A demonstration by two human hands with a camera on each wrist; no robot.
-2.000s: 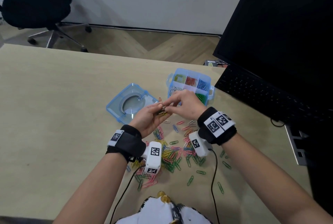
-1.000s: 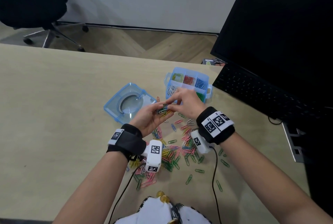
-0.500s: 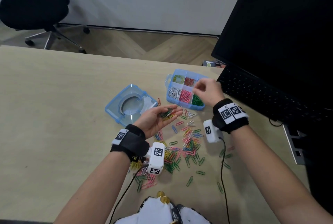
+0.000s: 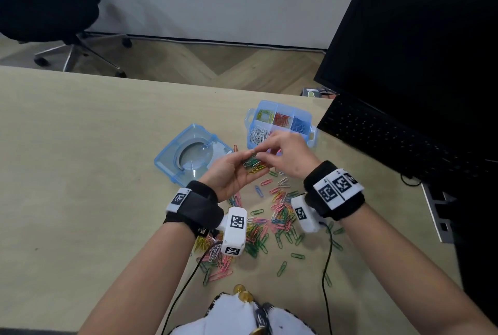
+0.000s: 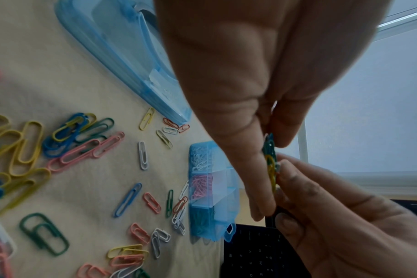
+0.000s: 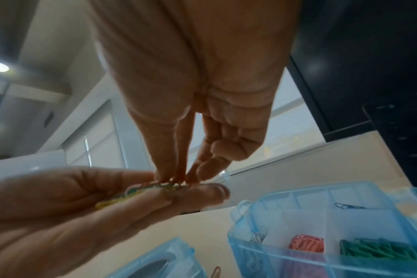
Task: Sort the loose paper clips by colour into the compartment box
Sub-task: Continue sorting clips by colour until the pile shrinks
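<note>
Clips [image 4: 253, 163] bunched in left hand [image 4: 233, 173], palm up, fingers loosely cupped under them, just in front of box [image 4: 312, 136]. Right hand [image 4: 288, 155] fingers [image 6: 169, 169] pressed together, pinching at a clip on that bunch; which colour, cannot tell. Box open on surface [image 4: 80, 173], compartments hold yellow, red, blue, white, pink, green. Lid [image 4: 188, 157] left of box. Loose pile [image 4: 269, 224] nearer the person than box. Keyboard [image 4: 390, 143] right of box.
</note>
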